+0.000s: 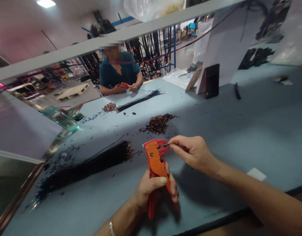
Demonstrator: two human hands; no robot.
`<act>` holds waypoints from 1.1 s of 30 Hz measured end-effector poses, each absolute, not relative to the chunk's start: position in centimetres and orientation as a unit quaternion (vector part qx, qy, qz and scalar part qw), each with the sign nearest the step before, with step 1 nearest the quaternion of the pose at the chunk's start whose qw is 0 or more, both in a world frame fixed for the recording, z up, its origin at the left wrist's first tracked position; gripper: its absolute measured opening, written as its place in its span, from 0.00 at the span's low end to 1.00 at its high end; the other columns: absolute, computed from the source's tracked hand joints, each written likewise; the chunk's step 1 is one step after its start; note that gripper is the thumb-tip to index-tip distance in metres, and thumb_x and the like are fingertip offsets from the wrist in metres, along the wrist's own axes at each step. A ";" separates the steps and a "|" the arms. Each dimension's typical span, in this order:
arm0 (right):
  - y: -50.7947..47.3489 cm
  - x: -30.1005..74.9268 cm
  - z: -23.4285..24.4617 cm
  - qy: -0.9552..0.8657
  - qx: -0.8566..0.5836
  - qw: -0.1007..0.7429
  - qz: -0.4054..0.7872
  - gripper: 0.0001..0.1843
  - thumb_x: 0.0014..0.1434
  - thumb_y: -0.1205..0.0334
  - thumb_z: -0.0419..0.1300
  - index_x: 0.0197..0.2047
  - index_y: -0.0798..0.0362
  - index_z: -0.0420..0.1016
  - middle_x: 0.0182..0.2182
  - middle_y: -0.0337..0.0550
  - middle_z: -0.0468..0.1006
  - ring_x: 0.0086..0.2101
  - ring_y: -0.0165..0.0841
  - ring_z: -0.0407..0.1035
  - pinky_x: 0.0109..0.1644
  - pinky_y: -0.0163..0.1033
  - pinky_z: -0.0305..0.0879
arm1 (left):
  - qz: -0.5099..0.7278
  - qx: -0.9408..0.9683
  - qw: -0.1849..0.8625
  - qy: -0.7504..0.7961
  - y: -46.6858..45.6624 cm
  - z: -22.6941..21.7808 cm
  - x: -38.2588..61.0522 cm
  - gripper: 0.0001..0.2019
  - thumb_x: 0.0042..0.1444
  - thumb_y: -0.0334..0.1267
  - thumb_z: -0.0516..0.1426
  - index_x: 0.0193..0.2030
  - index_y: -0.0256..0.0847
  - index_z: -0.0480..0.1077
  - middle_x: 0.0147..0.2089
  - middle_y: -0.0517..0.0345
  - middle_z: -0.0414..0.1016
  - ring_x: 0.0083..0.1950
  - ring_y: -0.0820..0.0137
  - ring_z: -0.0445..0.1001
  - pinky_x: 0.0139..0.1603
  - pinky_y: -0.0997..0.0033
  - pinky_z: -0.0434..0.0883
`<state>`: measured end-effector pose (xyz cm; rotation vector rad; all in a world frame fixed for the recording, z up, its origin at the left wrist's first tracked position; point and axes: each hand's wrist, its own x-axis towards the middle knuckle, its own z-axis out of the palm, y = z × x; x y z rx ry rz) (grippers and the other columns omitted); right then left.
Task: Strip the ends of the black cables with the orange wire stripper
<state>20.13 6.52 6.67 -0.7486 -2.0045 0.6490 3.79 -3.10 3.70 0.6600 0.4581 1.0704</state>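
My left hand [153, 188] is wrapped around the handles of an orange and red wire stripper [155, 160], held upright over the blue table [239, 131]. My right hand [192, 152] pinches a short black wire [163, 145] and holds its end in the stripper's jaws. A long bundle of black wires [84, 167] lies on the table to the left of the tool. A heap of stripped copper-coloured wire pieces [158, 123] sits just beyond the hands.
A person in a dark blue shirt [118, 73] sits at the far end with a red tool, a second wire bundle [138, 101] and a small heap [109, 107] beside them. A dark phone [211, 81] leans upright at the back right. Small black offcuts dot the table.
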 end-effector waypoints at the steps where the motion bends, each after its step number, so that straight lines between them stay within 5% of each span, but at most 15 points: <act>1: 6.5 20.1 6.7 -0.806 -0.300 0.439 0.259 0.08 0.61 0.66 0.56 0.33 0.56 0.76 0.16 0.29 0.62 0.17 0.21 0.51 0.21 0.29 0.48 | 0.494 0.312 0.782 0.217 -3.1 3.7 3.8 0.12 0.53 0.38 0.61 0.37 0.37 0.63 0.27 0.56 0.76 0.26 0.68 0.76 0.33 0.65 0.75; 10: 6.5 20.4 7.2 -0.804 -0.286 0.458 0.248 0.08 0.60 0.68 0.56 0.32 0.56 0.75 0.16 0.28 0.59 0.17 0.21 0.49 0.20 0.29 0.47 | 0.489 0.306 0.773 0.265 -3.1 3.9 3.6 0.17 0.52 0.40 0.65 0.45 0.33 0.71 0.33 0.55 0.76 0.35 0.64 0.80 0.42 0.59 0.76; 21: 6.8 20.9 7.6 -0.831 -0.252 0.447 0.214 0.09 0.60 0.68 0.55 0.31 0.55 0.76 0.17 0.31 0.67 0.17 0.21 0.52 0.21 0.29 0.50 | 0.464 0.314 0.774 0.294 -3.3 3.7 2.9 0.33 0.56 0.45 0.62 0.64 0.34 0.58 0.42 0.39 0.82 0.40 0.55 0.82 0.43 0.54 0.76; 33: 6.8 20.6 7.1 -0.834 -0.265 0.445 0.190 0.10 0.60 0.68 0.55 0.30 0.54 0.75 0.17 0.31 0.67 0.17 0.21 0.52 0.22 0.30 0.50 | 0.470 0.316 0.769 0.299 -3.4 4.4 3.7 0.17 0.57 0.38 0.59 0.51 0.34 0.68 0.35 0.47 0.81 0.38 0.60 0.80 0.45 0.55 0.72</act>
